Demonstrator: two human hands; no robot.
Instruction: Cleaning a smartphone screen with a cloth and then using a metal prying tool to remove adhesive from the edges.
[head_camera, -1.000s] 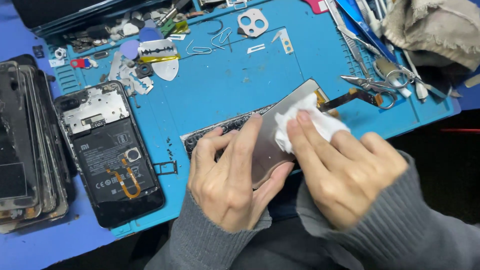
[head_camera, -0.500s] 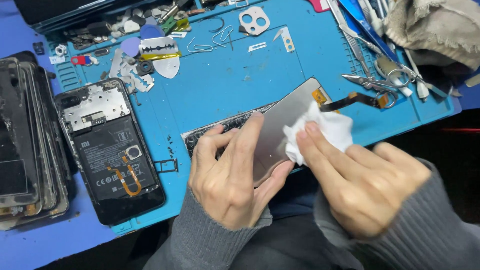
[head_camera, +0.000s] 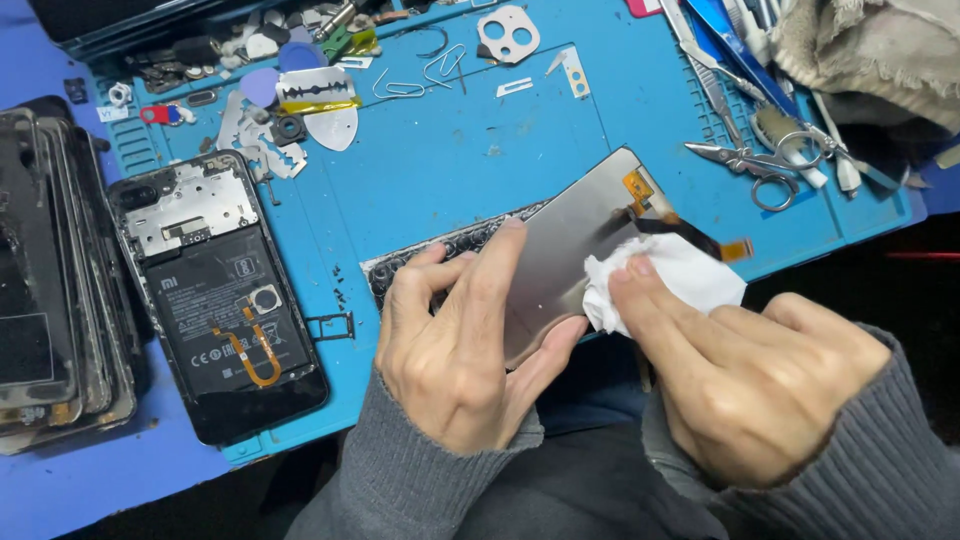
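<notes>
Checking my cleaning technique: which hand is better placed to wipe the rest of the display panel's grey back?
Right hand: it already presses the white wipe onto the display panel, while the left hand grips the panel's lower edge.

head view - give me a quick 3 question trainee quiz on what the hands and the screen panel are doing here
1. True or false: the left hand holds the grey screen panel at its lower end.
2. What does the right hand press on the panel?
A. scissors
B. a white wipe
C. a pick
3. Which side of the blue mat does the opened phone lie on, as the camera sees it?

Key
1. True.
2. B: the white wipe sits under the fingertips; the scissors lie untouched on the mat.
3. The left side, beside a stack of panels.
</notes>
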